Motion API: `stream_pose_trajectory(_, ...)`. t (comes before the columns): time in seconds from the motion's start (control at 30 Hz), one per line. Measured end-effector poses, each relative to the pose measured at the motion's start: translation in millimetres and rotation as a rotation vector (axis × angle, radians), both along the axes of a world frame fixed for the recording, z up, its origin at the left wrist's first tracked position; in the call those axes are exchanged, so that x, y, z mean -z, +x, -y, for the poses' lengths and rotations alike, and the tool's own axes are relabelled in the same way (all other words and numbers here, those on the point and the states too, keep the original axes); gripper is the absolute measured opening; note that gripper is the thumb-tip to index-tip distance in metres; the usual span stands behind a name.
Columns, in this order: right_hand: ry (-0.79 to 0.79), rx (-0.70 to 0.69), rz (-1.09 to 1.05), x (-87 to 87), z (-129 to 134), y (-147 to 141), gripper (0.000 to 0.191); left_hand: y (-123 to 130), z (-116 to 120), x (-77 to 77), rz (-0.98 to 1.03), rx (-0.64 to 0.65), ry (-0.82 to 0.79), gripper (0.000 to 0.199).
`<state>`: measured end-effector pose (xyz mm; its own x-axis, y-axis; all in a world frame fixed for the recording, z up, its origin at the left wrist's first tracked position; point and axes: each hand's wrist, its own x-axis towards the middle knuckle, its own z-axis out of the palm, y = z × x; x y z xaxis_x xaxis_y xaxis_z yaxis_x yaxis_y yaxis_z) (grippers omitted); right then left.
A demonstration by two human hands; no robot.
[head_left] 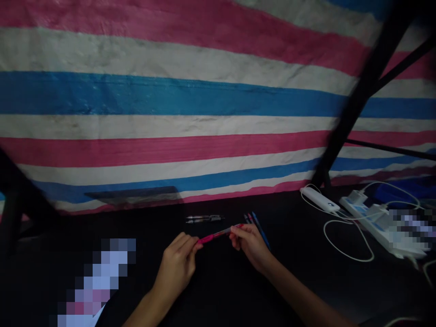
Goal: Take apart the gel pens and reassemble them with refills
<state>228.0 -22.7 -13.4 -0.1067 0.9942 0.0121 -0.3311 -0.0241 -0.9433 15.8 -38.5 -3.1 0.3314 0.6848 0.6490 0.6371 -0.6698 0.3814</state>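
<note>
A pink pen [218, 234] with a clear middle section is held level between my two hands, above a black surface. My left hand [179, 259] pinches its bright pink end. The fingers of my right hand [250, 243] close on the other end, which shows some red. Behind the pen lie a few silver-and-dark pens [204, 219], side by side. Several more pens, among them a blue pen [260, 229], rest just beyond my right hand, which partly covers them.
On the right are a white power strip [374, 225] with plugs, a white power bank [319, 200] and a looped white cable [348, 260]. Dark metal legs [354, 104] rise at both sides before a striped sheet [170, 95]. A blurred-out pale item [98, 277] lies at left.
</note>
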Motion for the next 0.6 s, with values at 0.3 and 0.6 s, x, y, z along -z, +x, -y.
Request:
stream_pose_trajectory(0.3, -0.176, 0.086, -0.065, -0.1, 2.7, -4.0, 0.026, -0.9, 0.0, 9.7, -0.110, -0.004, 0.109, 0.016)
stream_pose_trajectory(0.6, 0.036, 0.166, 0.051, -0.9, 1.8, -4.3, 0.035, 7.1, 4.4, 13.9, -0.101, 0.032, 0.122, 0.012)
